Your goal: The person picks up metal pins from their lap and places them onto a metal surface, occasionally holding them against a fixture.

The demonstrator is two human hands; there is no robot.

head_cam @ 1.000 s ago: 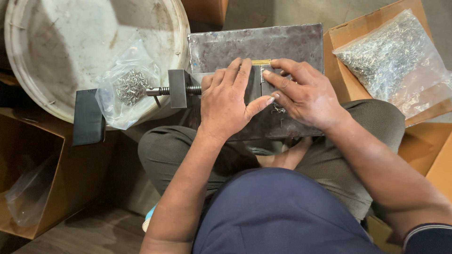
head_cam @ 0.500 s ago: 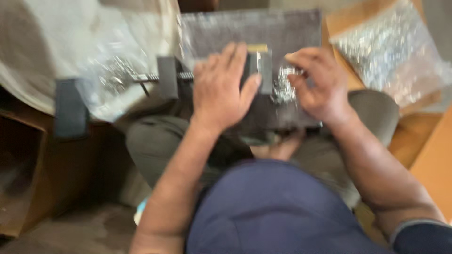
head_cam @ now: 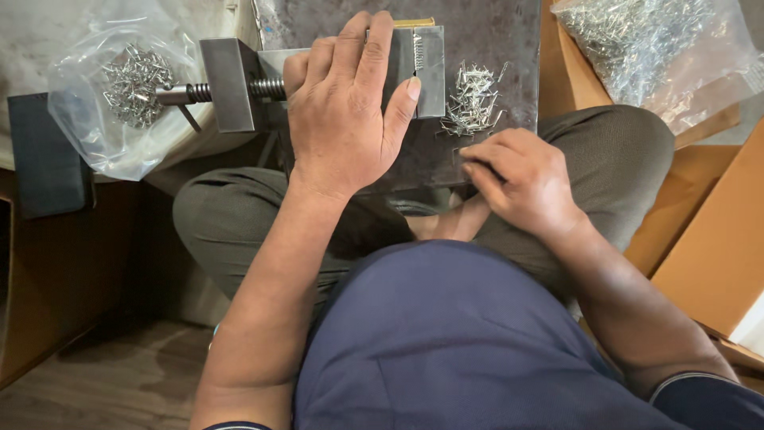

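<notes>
Pin pile (head_cam: 471, 102) just above-left of right hand (head_cam: 521, 179) — fingers pinched together, contents hidden; left hand (head_cam: 350, 119) flat, fingers spread on vise (head_cam: 414, 68).

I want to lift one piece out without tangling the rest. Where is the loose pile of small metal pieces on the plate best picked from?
Probably at the near edge of the pile of metal pieces, where single ends stick out, pinching from the right hand side; the left hand and metal block crowd its left.
</notes>
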